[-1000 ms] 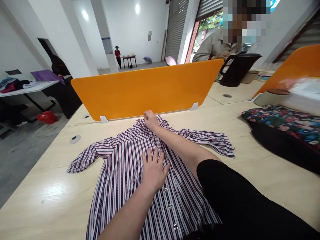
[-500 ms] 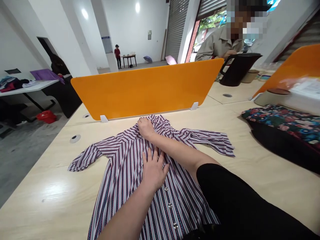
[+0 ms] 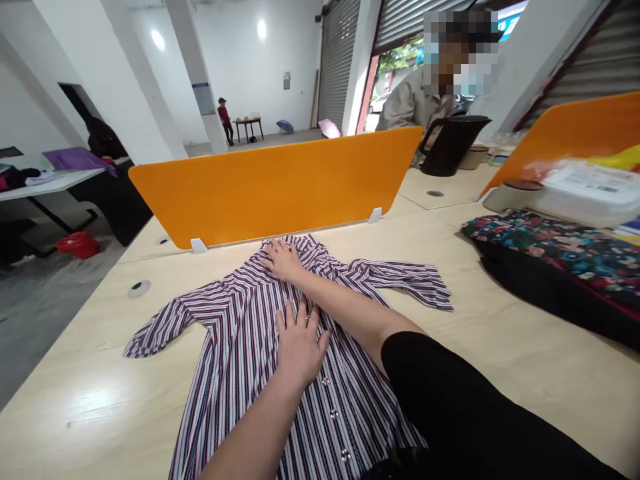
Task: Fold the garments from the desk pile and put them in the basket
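A striped shirt [image 3: 240,333] in maroon, white and blue lies spread flat on the pale wooden table [image 3: 500,347], buttons up, sleeves out to both sides. My left hand [image 3: 299,343] rests palm down on the button placket near the middle of the shirt, fingers apart. Farther off, my right hand [image 3: 283,259] lies flat on the shirt just below the collar, fingers spread. The black sleeve of my right arm hides the shirt's lower right part.
An orange divider panel [image 3: 275,187] stands upright just behind the shirt. Folded floral and dark fabric [image 3: 555,260] lies at the right. A black jug [image 3: 450,143] and a person stand beyond the divider. A white container [image 3: 585,190] sits at the far right.
My right hand has slid from the collar's far edge toward me and to the left, and now lies flat with fingers spread. My left hand has stayed in place on the placket.
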The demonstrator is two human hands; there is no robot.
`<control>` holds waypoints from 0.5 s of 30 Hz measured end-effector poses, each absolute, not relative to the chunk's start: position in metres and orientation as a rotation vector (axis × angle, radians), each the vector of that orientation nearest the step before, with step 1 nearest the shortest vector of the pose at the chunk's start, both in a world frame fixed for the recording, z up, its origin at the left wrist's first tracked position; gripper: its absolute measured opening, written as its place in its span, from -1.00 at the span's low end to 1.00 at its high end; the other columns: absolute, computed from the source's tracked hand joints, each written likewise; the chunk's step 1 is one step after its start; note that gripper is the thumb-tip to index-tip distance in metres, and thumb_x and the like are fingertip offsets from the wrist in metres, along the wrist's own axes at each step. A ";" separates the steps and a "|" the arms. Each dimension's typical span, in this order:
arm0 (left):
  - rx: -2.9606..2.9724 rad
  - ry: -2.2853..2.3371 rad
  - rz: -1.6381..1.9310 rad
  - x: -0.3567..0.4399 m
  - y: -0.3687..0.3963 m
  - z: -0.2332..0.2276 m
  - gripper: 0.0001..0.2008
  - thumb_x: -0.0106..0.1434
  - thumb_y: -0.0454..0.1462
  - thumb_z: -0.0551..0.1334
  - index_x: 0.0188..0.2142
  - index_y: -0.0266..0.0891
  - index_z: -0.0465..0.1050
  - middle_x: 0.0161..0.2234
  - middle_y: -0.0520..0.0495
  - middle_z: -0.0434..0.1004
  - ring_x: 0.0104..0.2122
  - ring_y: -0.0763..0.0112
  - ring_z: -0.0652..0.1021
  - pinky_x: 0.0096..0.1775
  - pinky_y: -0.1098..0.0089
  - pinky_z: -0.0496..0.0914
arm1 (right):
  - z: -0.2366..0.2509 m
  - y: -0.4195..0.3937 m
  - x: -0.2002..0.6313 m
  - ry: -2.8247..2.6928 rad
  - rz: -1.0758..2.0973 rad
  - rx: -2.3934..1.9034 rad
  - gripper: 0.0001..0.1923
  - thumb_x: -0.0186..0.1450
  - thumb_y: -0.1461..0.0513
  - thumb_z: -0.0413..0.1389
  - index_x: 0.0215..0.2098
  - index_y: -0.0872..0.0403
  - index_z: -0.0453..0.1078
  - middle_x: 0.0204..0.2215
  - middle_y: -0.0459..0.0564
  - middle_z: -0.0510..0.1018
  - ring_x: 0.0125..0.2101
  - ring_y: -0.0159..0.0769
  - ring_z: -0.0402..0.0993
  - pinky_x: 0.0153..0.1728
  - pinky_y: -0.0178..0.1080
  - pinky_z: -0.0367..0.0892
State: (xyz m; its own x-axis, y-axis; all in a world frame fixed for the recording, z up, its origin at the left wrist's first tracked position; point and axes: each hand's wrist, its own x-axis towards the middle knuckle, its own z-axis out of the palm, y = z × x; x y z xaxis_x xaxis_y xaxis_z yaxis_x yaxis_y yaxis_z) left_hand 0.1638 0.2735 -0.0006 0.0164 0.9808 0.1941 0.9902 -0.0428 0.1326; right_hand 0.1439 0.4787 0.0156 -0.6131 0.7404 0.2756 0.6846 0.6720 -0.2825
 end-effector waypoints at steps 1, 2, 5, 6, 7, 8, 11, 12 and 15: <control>-2.198 -2.149 -0.370 0.164 0.274 -0.001 -0.45 0.33 0.03 -0.09 0.24 -0.05 0.19 0.30 -0.09 0.08 0.29 -0.07 0.04 0.23 -0.13 -0.06 | 0.015 0.481 0.147 -2.562 0.235 -1.131 -0.43 0.38 -0.03 -0.11 0.25 0.08 0.16 0.31 0.19 0.05 0.30 0.00 -0.12 0.21 0.22 -0.25; -2.182 -2.155 -0.374 0.163 0.274 -0.001 -0.45 0.33 0.04 -0.09 0.23 -0.04 0.21 0.30 -0.09 0.08 0.29 -0.08 0.03 0.23 -0.14 -0.06 | 0.015 0.482 0.149 -2.625 0.274 -1.104 -0.42 0.37 -0.04 -0.09 0.25 0.07 0.16 0.31 0.18 0.05 0.30 0.00 -0.11 0.21 0.23 -0.25; -2.147 -2.169 -0.359 0.162 0.274 0.000 -0.45 0.32 0.06 -0.10 0.21 0.00 0.23 0.30 -0.10 0.08 0.28 -0.11 0.04 0.22 -0.15 -0.06 | 0.019 0.484 0.161 -2.667 0.362 -0.948 -0.52 0.39 0.03 -0.09 0.22 0.00 0.20 0.29 0.11 0.12 0.28 -0.09 -0.03 0.21 0.19 -0.17; -2.143 -2.170 -0.351 0.162 0.274 0.000 -0.44 0.31 0.07 -0.10 0.22 0.00 0.23 0.30 -0.10 0.08 0.29 -0.11 0.04 0.22 -0.15 -0.07 | 0.022 0.484 0.168 -2.609 0.362 -0.926 -0.55 0.40 0.06 -0.10 0.21 -0.01 0.22 0.27 0.09 0.16 0.27 -0.13 0.01 0.21 0.16 -0.13; -2.143 -2.169 -0.343 0.162 0.274 0.001 -0.44 0.31 0.08 -0.10 0.22 0.01 0.21 0.31 -0.11 0.07 0.29 -0.11 0.03 0.22 -0.15 -0.07 | 0.024 0.483 0.178 -2.535 0.344 -0.923 -0.57 0.41 0.08 -0.11 0.19 -0.01 0.25 0.25 0.08 0.20 0.25 -0.16 0.04 0.21 0.13 -0.09; -2.149 -2.169 -0.333 0.161 0.274 0.001 -0.43 0.31 0.08 -0.11 0.23 0.02 0.20 0.31 -0.11 0.06 0.29 -0.11 0.02 0.22 -0.15 -0.08 | 0.025 0.481 0.192 -2.457 0.309 -0.940 -0.59 0.41 0.11 -0.11 0.16 0.01 0.27 0.23 0.09 0.24 0.23 -0.18 0.08 0.20 0.10 -0.07; -2.170 -2.189 -0.298 0.161 0.275 0.003 -0.42 0.31 0.09 -0.12 0.25 0.03 0.14 0.32 -0.11 0.01 0.30 -0.13 -0.01 0.22 -0.16 -0.10 | 0.022 0.478 0.252 -2.264 0.136 -1.104 -0.62 0.41 0.16 -0.13 0.12 0.03 0.32 0.16 0.11 0.33 0.18 -0.19 0.16 0.19 0.12 -0.07; -2.175 -2.199 -0.284 0.162 0.275 0.003 -0.41 0.31 0.09 -0.12 0.26 0.03 0.13 0.33 -0.11 0.00 0.30 -0.14 -0.02 0.22 -0.16 -0.11 | 0.019 0.477 0.278 -2.225 0.061 -1.195 -0.63 0.41 0.17 -0.13 0.11 0.03 0.32 0.16 0.12 0.33 0.17 -0.17 0.16 0.18 0.15 -0.09; -2.175 -2.215 -0.248 0.162 0.276 0.005 -0.41 0.31 0.09 -0.13 0.26 0.03 0.12 0.33 -0.13 -0.02 0.30 -0.16 -0.04 0.22 -0.16 -0.12 | 0.006 0.477 0.359 -2.235 -0.184 -1.500 -0.63 0.40 0.16 -0.16 0.04 0.02 0.37 0.10 0.14 0.37 0.12 -0.16 0.20 0.12 0.22 -0.06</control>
